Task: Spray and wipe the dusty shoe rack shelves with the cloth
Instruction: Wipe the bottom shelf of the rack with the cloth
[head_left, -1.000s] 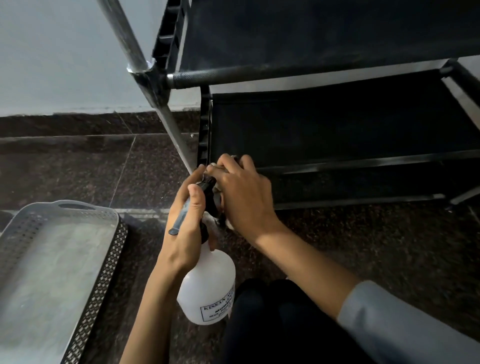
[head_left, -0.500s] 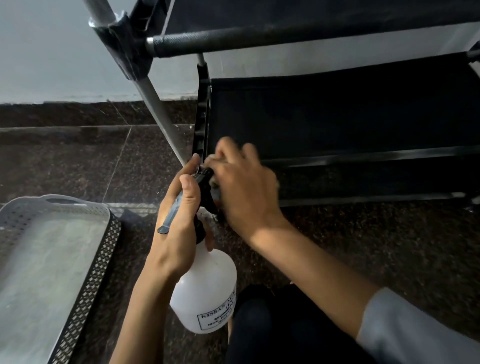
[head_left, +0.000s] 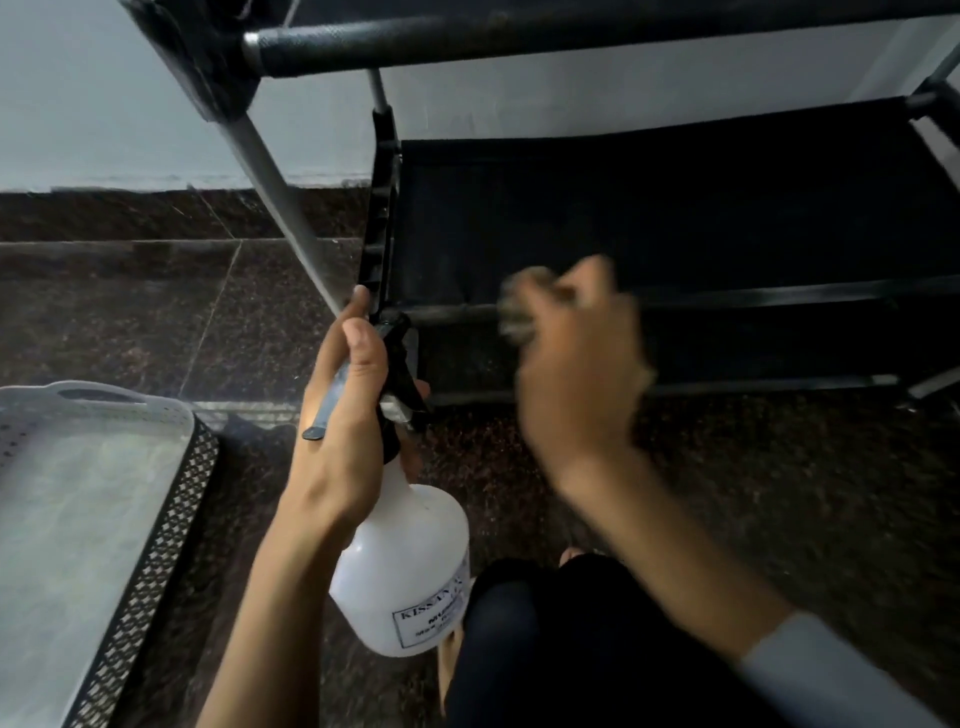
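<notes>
A black fabric shoe rack with metal poles stands ahead; its lower shelf (head_left: 675, 208) fills the upper right, and a front bar (head_left: 452, 314) runs along its near edge. My left hand (head_left: 348, 431) grips the neck and trigger of a white spray bottle (head_left: 410, 566), held upright just left of the rack's corner. My right hand (head_left: 576, 374), blurred by motion, holds a crumpled greyish cloth (head_left: 519, 312) against the lower shelf's front bar.
A grey perforated tray (head_left: 93, 519) lies on the dark speckled floor at the left. An upper shelf bar (head_left: 519, 36) crosses overhead. A slanted silver pole (head_left: 280, 192) stands beside my left hand. My dark-clad knee (head_left: 571, 649) is at the bottom.
My right hand has left the bottle's nozzle and swept right along the lower shelf's front bar with the cloth. The view has moved lower and closer to the rack.
</notes>
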